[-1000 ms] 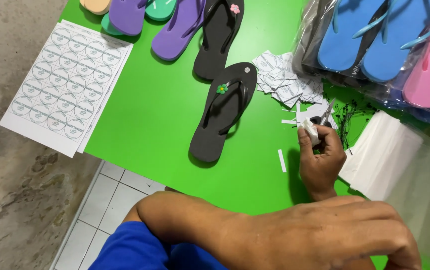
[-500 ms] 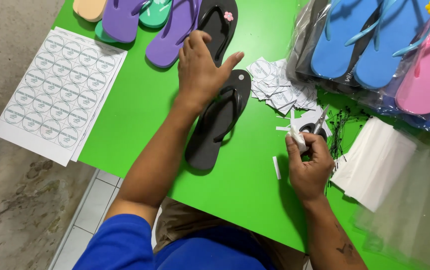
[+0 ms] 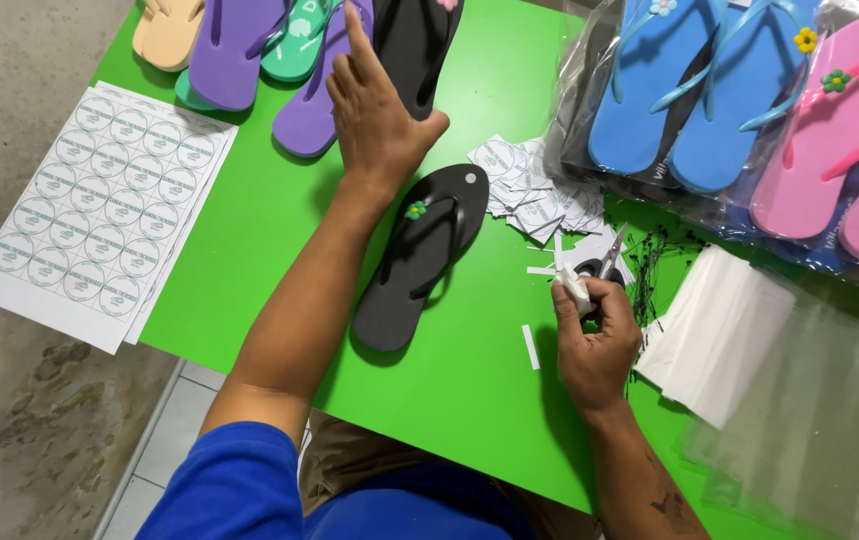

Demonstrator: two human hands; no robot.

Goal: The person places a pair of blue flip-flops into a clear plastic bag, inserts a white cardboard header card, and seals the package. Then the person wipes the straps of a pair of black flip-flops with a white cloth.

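Left hand flat, fingers released, on black flip-flop at bench far edge; right hand clenched grasping scissors and paper scrap.

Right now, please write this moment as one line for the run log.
left hand: open, reaching to second black flip-flop | right hand: shut on scissors, paper scrap | near black flip-flop: flat on green table, untouched

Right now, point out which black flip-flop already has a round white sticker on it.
The black flip-flop lying alone on the green table, with a green flower on its strap; the sticker sits at its heel. The other black one shows none.
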